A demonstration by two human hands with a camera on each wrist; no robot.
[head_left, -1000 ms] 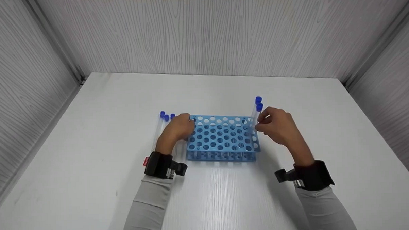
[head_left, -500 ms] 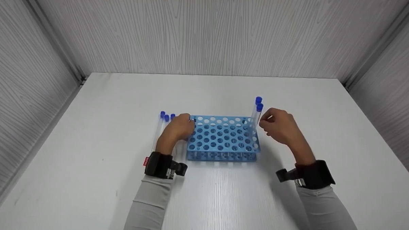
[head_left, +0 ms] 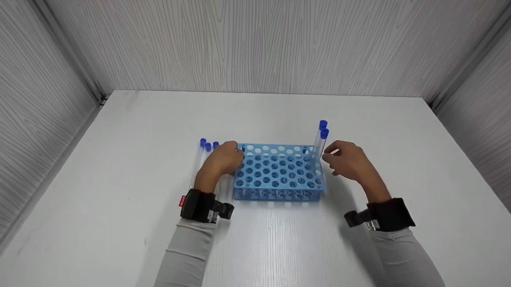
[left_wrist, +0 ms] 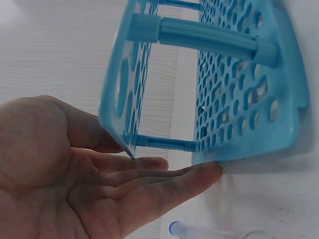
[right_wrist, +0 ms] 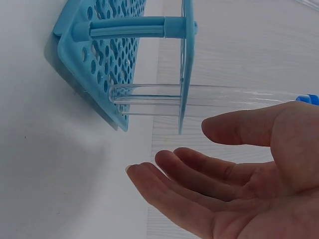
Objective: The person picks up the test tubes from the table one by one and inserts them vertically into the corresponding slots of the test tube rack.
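Note:
A light-blue test tube rack (head_left: 265, 188) with rows of round holes stands in the middle of the table. At its left end my left hand (head_left: 224, 158) grips the upper plate's edge, the thumb on one side and fingers on the other. Two clear test tubes (head_left: 324, 134) with blue caps stand in holes at the rack's right end. Beside them is my right hand (head_left: 347, 159), its fingers loosely bent and holding nothing. In the right wrist view a gap shows between the thumb and the fingers, and a tube (right_wrist: 229, 94) passes through the rack's upper plate.
Several blue-capped test tubes (head_left: 202, 142) lie on the white table (head_left: 276, 244) left of the rack, partly hidden by my left hand and forearm. Grey wood-grain panels (head_left: 252, 41) enclose the table at the back and sides.
My right hand has let go of the front test tube at the rack's right end, drawn off to the right and lowered slightly. The left hand and the rack stay in place.

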